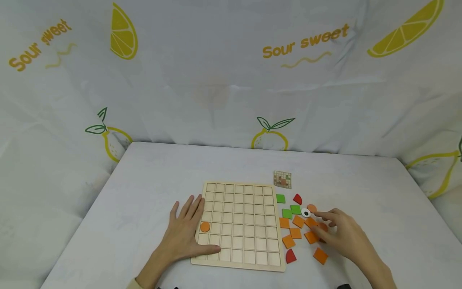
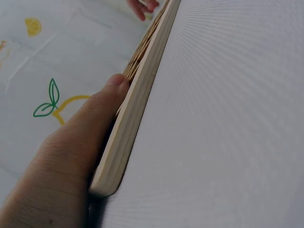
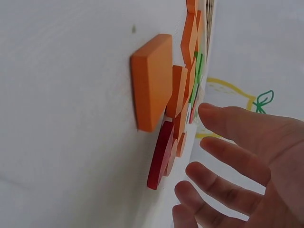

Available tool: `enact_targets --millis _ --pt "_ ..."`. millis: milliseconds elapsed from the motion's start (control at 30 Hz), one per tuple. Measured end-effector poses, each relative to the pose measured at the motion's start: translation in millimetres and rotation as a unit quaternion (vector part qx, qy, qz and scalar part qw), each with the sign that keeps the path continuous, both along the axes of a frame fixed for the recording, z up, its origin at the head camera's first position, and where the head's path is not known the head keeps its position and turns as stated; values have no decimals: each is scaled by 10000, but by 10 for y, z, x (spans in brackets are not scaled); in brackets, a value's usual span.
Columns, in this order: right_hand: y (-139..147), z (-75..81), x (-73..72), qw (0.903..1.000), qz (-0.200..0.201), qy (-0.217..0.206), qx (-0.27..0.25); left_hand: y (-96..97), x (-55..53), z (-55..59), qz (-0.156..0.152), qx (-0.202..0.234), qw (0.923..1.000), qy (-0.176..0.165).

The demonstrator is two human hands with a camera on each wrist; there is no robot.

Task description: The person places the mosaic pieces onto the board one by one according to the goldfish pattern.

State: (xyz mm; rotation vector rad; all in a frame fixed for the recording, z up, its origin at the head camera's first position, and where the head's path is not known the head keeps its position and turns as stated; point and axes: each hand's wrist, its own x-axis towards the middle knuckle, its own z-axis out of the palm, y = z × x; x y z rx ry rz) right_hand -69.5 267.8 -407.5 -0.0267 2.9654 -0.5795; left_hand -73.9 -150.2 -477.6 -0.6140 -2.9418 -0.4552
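My left hand [image 1: 183, 237] rests on the left side of a wooden grid board [image 1: 249, 231], fingers spread and thumb across the lower cells. In the left wrist view its thumb [image 2: 97, 111] lies along the board's edge [image 2: 128, 118]. One orange disc [image 1: 205, 226] sits in a cell at the board's left column. My right hand [image 1: 343, 233] hovers over loose pieces, index fingertip close by a white disc with a black centre [image 1: 305, 213] and thumb over the orange squares [image 1: 311, 237]. The right wrist view shows its fingers [image 3: 228, 152] apart, with nothing between them.
Several green squares [image 1: 296, 209], orange squares [image 1: 284, 222] and red quarter-circles [image 1: 290, 256] lie right of the board. A dark red piece [image 3: 160, 156] is beside an orange square [image 3: 154, 80]. A small pattern card [image 1: 282, 179] lies beyond the board's far right corner.
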Motion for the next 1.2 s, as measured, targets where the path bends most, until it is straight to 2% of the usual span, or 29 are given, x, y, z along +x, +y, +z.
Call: enact_targets --millis 267,567,1200 --pt "108 -46 -9 9993 -89 -340 89 4 3 14 23 -27 10000 -22" --pt "97 -72 -40 9972 -282 -668 171 1 1 15 -3 -15 10000 -60" --pt "72 -103 -43 9982 -420 -432 51 -3 0 2 10 -19 10000 -31"
